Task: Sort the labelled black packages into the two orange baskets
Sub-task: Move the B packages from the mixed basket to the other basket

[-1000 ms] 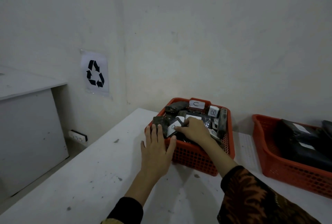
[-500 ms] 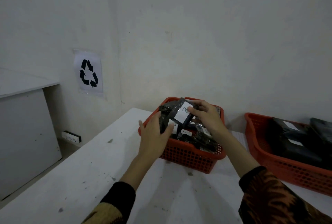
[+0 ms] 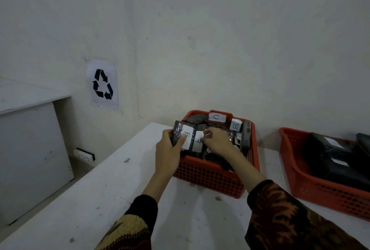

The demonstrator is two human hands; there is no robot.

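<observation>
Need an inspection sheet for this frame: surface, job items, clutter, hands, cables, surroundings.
Surface: white table, speckled with dark marks.
Job's things: left basket full of small black packages, labels B and one like C showing; right basket holds larger black packages.
Clutter: nothing seen.
Hands: left hand grips a B package; right hand pinches a second labelled package.
Cables: nothing seen.
Surroundings: recycling sign on wall, socket, cabinet.
</observation>
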